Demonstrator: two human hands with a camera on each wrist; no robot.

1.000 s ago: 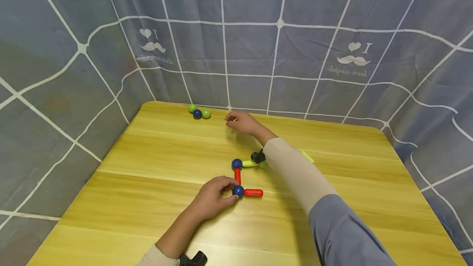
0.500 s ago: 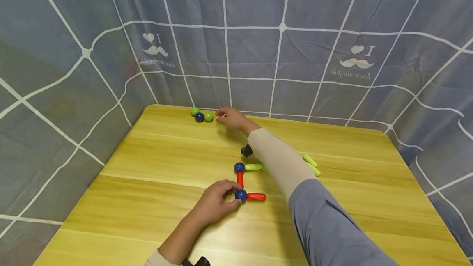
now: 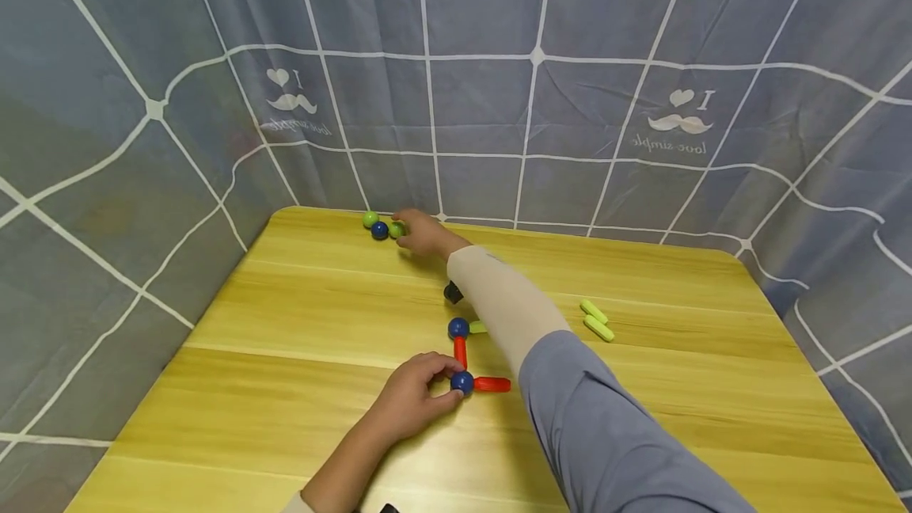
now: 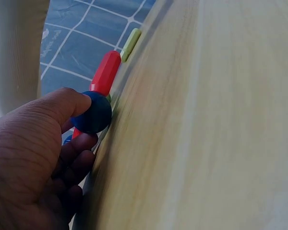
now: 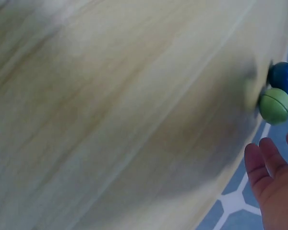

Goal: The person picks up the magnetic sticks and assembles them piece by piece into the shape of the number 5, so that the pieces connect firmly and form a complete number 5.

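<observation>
Green ball (image 5: pixel 275 106) seems the reach's target; right hand (image 3: pixel 425 235), fingers loose beside it, likely needs to pinch next. Left hand (image 3: pixel 412 393) pinches a joined blue ball (image 3: pixel 461 383).

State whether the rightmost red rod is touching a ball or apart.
Touching: the rod meets the blue ball in the left hand, with no visible gap; its other end is free.

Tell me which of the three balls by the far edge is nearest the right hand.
The green ball at the trio's right end: the right hand is beside it, while the blue ball and other green ball lie farther left.
</observation>
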